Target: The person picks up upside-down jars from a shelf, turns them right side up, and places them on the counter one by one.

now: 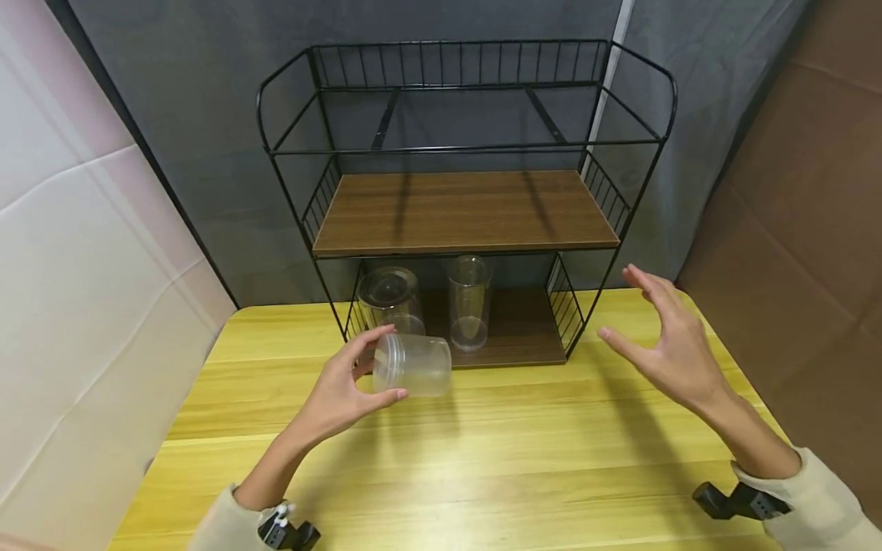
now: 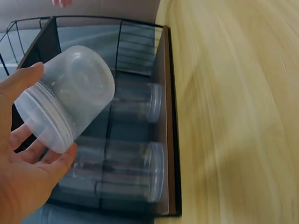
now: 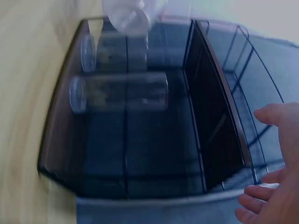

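My left hand (image 1: 344, 386) grips a frosted plastic jar (image 1: 422, 366) by its lidded end, fingers and thumb on either side. The jar lies sideways in the air, its base toward the right, in front of the rack's lower shelf. In the left wrist view the ribbed lid of the jar (image 2: 79, 88) sits against the palm. My right hand (image 1: 671, 344) is raised right of the rack, thumb and fingers spread, holding nothing. On the lower shelf stand a wide clear jar (image 1: 389, 295) at the left and a tall clear glass (image 1: 470, 306) near the middle.
A black wire rack (image 1: 458, 149) with a brown wooden middle shelf (image 1: 465, 210) stands at the back of the yellow wood table (image 1: 496, 459). Its top tier is an open frame with two crossbars. A white panel (image 1: 89, 252) borders the left, a brown one (image 1: 799, 229) the right.
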The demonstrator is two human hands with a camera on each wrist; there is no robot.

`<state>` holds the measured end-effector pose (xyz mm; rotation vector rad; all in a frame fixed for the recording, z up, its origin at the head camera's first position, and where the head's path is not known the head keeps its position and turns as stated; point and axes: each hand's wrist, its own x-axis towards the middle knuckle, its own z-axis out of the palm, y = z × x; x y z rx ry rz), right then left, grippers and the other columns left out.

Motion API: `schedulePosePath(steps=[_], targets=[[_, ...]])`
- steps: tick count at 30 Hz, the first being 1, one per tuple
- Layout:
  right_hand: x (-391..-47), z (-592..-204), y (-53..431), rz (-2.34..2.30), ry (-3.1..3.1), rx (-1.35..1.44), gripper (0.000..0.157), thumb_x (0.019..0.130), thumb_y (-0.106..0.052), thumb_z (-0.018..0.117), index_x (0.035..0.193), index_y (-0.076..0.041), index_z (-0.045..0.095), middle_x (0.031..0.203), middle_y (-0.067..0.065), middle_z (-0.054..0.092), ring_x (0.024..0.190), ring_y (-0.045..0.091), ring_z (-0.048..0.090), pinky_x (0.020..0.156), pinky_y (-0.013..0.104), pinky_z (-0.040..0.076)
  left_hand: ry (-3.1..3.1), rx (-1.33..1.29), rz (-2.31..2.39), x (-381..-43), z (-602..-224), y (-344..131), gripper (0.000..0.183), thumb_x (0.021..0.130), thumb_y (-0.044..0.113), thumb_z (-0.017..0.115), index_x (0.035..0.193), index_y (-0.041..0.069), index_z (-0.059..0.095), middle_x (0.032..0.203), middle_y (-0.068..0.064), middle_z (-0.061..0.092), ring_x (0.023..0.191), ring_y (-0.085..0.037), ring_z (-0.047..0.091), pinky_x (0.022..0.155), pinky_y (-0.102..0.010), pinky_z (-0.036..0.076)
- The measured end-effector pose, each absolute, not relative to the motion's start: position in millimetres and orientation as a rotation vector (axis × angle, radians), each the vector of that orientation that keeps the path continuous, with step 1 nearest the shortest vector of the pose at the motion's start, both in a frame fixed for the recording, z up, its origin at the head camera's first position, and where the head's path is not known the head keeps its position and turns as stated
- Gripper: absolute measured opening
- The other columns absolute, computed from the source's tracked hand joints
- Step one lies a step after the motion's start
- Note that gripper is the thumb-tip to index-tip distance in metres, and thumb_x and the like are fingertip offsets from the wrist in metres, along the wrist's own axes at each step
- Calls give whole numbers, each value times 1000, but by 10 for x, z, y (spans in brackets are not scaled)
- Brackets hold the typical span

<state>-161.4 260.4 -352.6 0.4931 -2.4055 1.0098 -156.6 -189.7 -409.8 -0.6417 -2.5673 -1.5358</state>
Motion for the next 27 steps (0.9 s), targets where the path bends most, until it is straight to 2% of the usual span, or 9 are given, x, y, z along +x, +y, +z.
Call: schedulePosePath(steps=[3, 8, 10, 16, 17, 21, 23, 25, 27], targets=[[-1677, -3442, 2758, 1007, -2385, 436, 91, 85, -13, 88, 163, -15, 42, 156, 17, 51, 140, 46, 49, 113, 12, 30, -2607, -660, -1418, -1568, -4078, -1988, 92, 77, 13, 97, 155, 9, 49, 152, -12, 54, 132, -31, 57, 105, -43, 56], [-1894, -3306, 2932, 1039, -2418, 467, 95, 87, -12, 87, 167, -17, 34, 165, 14, 41, 151, 39, 40, 115, 7, 27, -2695, -740, -1170, -1579, -4087, -2144, 92, 75, 15, 97, 154, 9, 51, 149, -15, 57, 132, -36, 58, 103, -57, 55], [-2002, -3261, 2974, 1051, -2445, 502, 98, 88, -13, 87, 168, -20, 30, 169, 11, 36, 155, 36, 35, 118, 9, 26, -2725, -779, -1090, -1584, -4096, -2200, 91, 75, 15, 98, 154, 8, 52, 148, -16, 58, 129, -38, 61, 101, -60, 56], [-2261, -3125, 2970, 1036, -2492, 568, 106, 87, -20, 88, 170, -27, 23, 174, 4, 27, 157, 36, 31, 128, 41, 28, -2779, -873, -926, -1617, -4111, -2356, 89, 74, 19, 98, 151, 4, 55, 139, -17, 63, 118, -37, 67, 95, -57, 58], [-2298, -3103, 2957, 1034, -2484, 587, 106, 86, -20, 88, 170, -27, 23, 174, 4, 27, 158, 35, 30, 128, 41, 28, -2786, -891, -908, -1626, -4110, -2382, 88, 75, 19, 98, 150, 3, 56, 138, -17, 64, 118, -38, 67, 95, -57, 58], [-2446, -3020, 2899, 1021, -2445, 654, 107, 86, -21, 88, 170, -28, 22, 175, 1, 24, 160, 27, 24, 126, 21, 25, -2824, -941, -834, -1653, -4101, -2492, 87, 74, 20, 99, 148, 0, 58, 136, -18, 64, 122, -41, 65, 98, -59, 57], [-2515, -2989, 2873, 1027, -2433, 682, 107, 87, -20, 88, 170, -30, 21, 175, -1, 23, 161, 22, 23, 125, 17, 24, -2848, -946, -798, -1660, -4100, -2546, 87, 73, 21, 99, 147, 0, 58, 136, -19, 64, 123, -41, 65, 100, -59, 56], [-2583, -2965, 2849, 1039, -2430, 699, 107, 88, -20, 88, 170, -33, 21, 176, -2, 22, 161, 20, 22, 127, 23, 25, -2867, -945, -762, -1668, -4100, -2590, 87, 73, 22, 99, 146, -1, 59, 136, -19, 64, 124, -42, 64, 100, -60, 55], [-2635, -2954, 2832, 1059, -2435, 707, 107, 88, -21, 88, 170, -36, 20, 176, -4, 21, 161, 20, 21, 130, 36, 26, -2888, -950, -730, -1681, -4105, -2625, 86, 73, 22, 99, 146, -1, 59, 136, -20, 64, 123, -43, 64, 99, -61, 55]])
